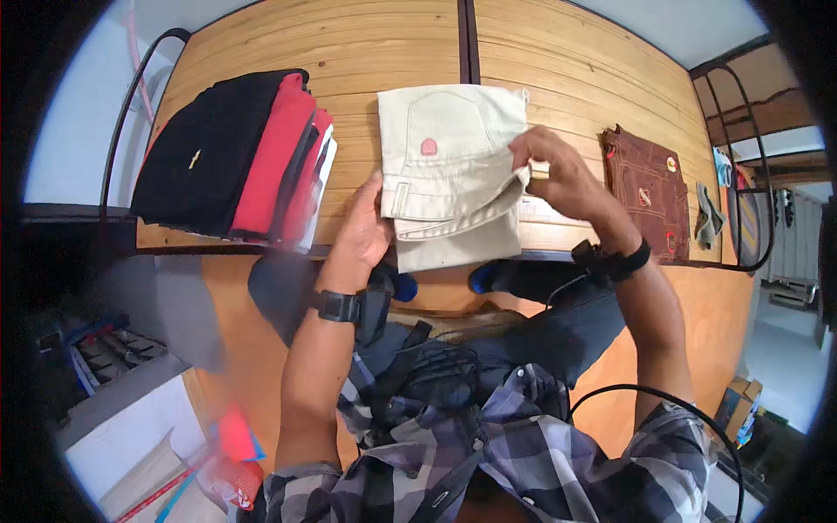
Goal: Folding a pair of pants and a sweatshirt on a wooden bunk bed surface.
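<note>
Cream trousers (pixel 451 176), folded into a block, lie on the slatted wooden bed boards (pixel 549 72) in front of me, their lower edge over the front rail. A small red patch shows beside the back pocket. My left hand (pixel 369 225) holds the left edge of the trousers, thumb near the waistband. At the waistband's right end, my right hand (pixel 549 173) pinches the cloth between thumb and fingers, and the band bows open there. A stack of folded black, red and white garments (pixel 261 157) lies to the left. Folded brown trousers with patches (pixel 647 193) lie to the right.
A small grey cloth (pixel 708 216) lies right of the brown trousers. Curved black metal rails (pixel 752 163) stand at both bed ends. A dark metal bar (pixel 468 39) divides the boards. Below left is a white box-like surface (pixel 140 425) with loose items; a cardboard box (pixel 739 405) stands lower right.
</note>
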The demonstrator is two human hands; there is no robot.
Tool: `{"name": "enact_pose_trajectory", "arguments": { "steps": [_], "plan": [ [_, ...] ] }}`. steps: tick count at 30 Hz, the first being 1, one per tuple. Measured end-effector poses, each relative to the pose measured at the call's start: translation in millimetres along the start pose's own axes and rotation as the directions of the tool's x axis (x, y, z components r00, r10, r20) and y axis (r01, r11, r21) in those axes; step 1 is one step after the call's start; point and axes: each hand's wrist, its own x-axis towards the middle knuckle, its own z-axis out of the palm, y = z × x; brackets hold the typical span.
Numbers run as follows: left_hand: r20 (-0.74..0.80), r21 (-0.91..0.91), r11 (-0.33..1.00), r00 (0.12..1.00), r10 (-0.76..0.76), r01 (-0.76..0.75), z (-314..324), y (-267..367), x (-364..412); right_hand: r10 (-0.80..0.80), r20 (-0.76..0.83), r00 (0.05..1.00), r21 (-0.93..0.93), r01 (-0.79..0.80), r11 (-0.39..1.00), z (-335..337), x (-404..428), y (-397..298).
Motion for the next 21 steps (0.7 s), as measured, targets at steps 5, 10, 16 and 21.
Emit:
{"name": "enact_pose_trajectory", "arguments": {
  "steps": [5,10,16,21],
  "plan": [
    [-0.193,0.197,0.979,0.981,-0.014,0.053,-15,-19,-1,0.470,-0.046,0.881,0.302,-0.436,0.848,51,-59,16],
    [-0.336,0.249,0.968,0.940,0.064,0.023,-3,-36,-8,0.771,-0.023,0.636,0.464,-0.676,0.572,87,-84,19],
    [-0.255,0.281,0.958,0.967,0.015,0.059,6,-28,-15,0.740,-0.116,0.662,0.230,-0.707,0.669,95,-78,23],
    [-0.060,0.193,0.981,0.998,-0.022,0.034,12,-13,-28,0.772,-0.154,0.617,0.418,-0.667,0.617,87,-74,24]
  ]
}}
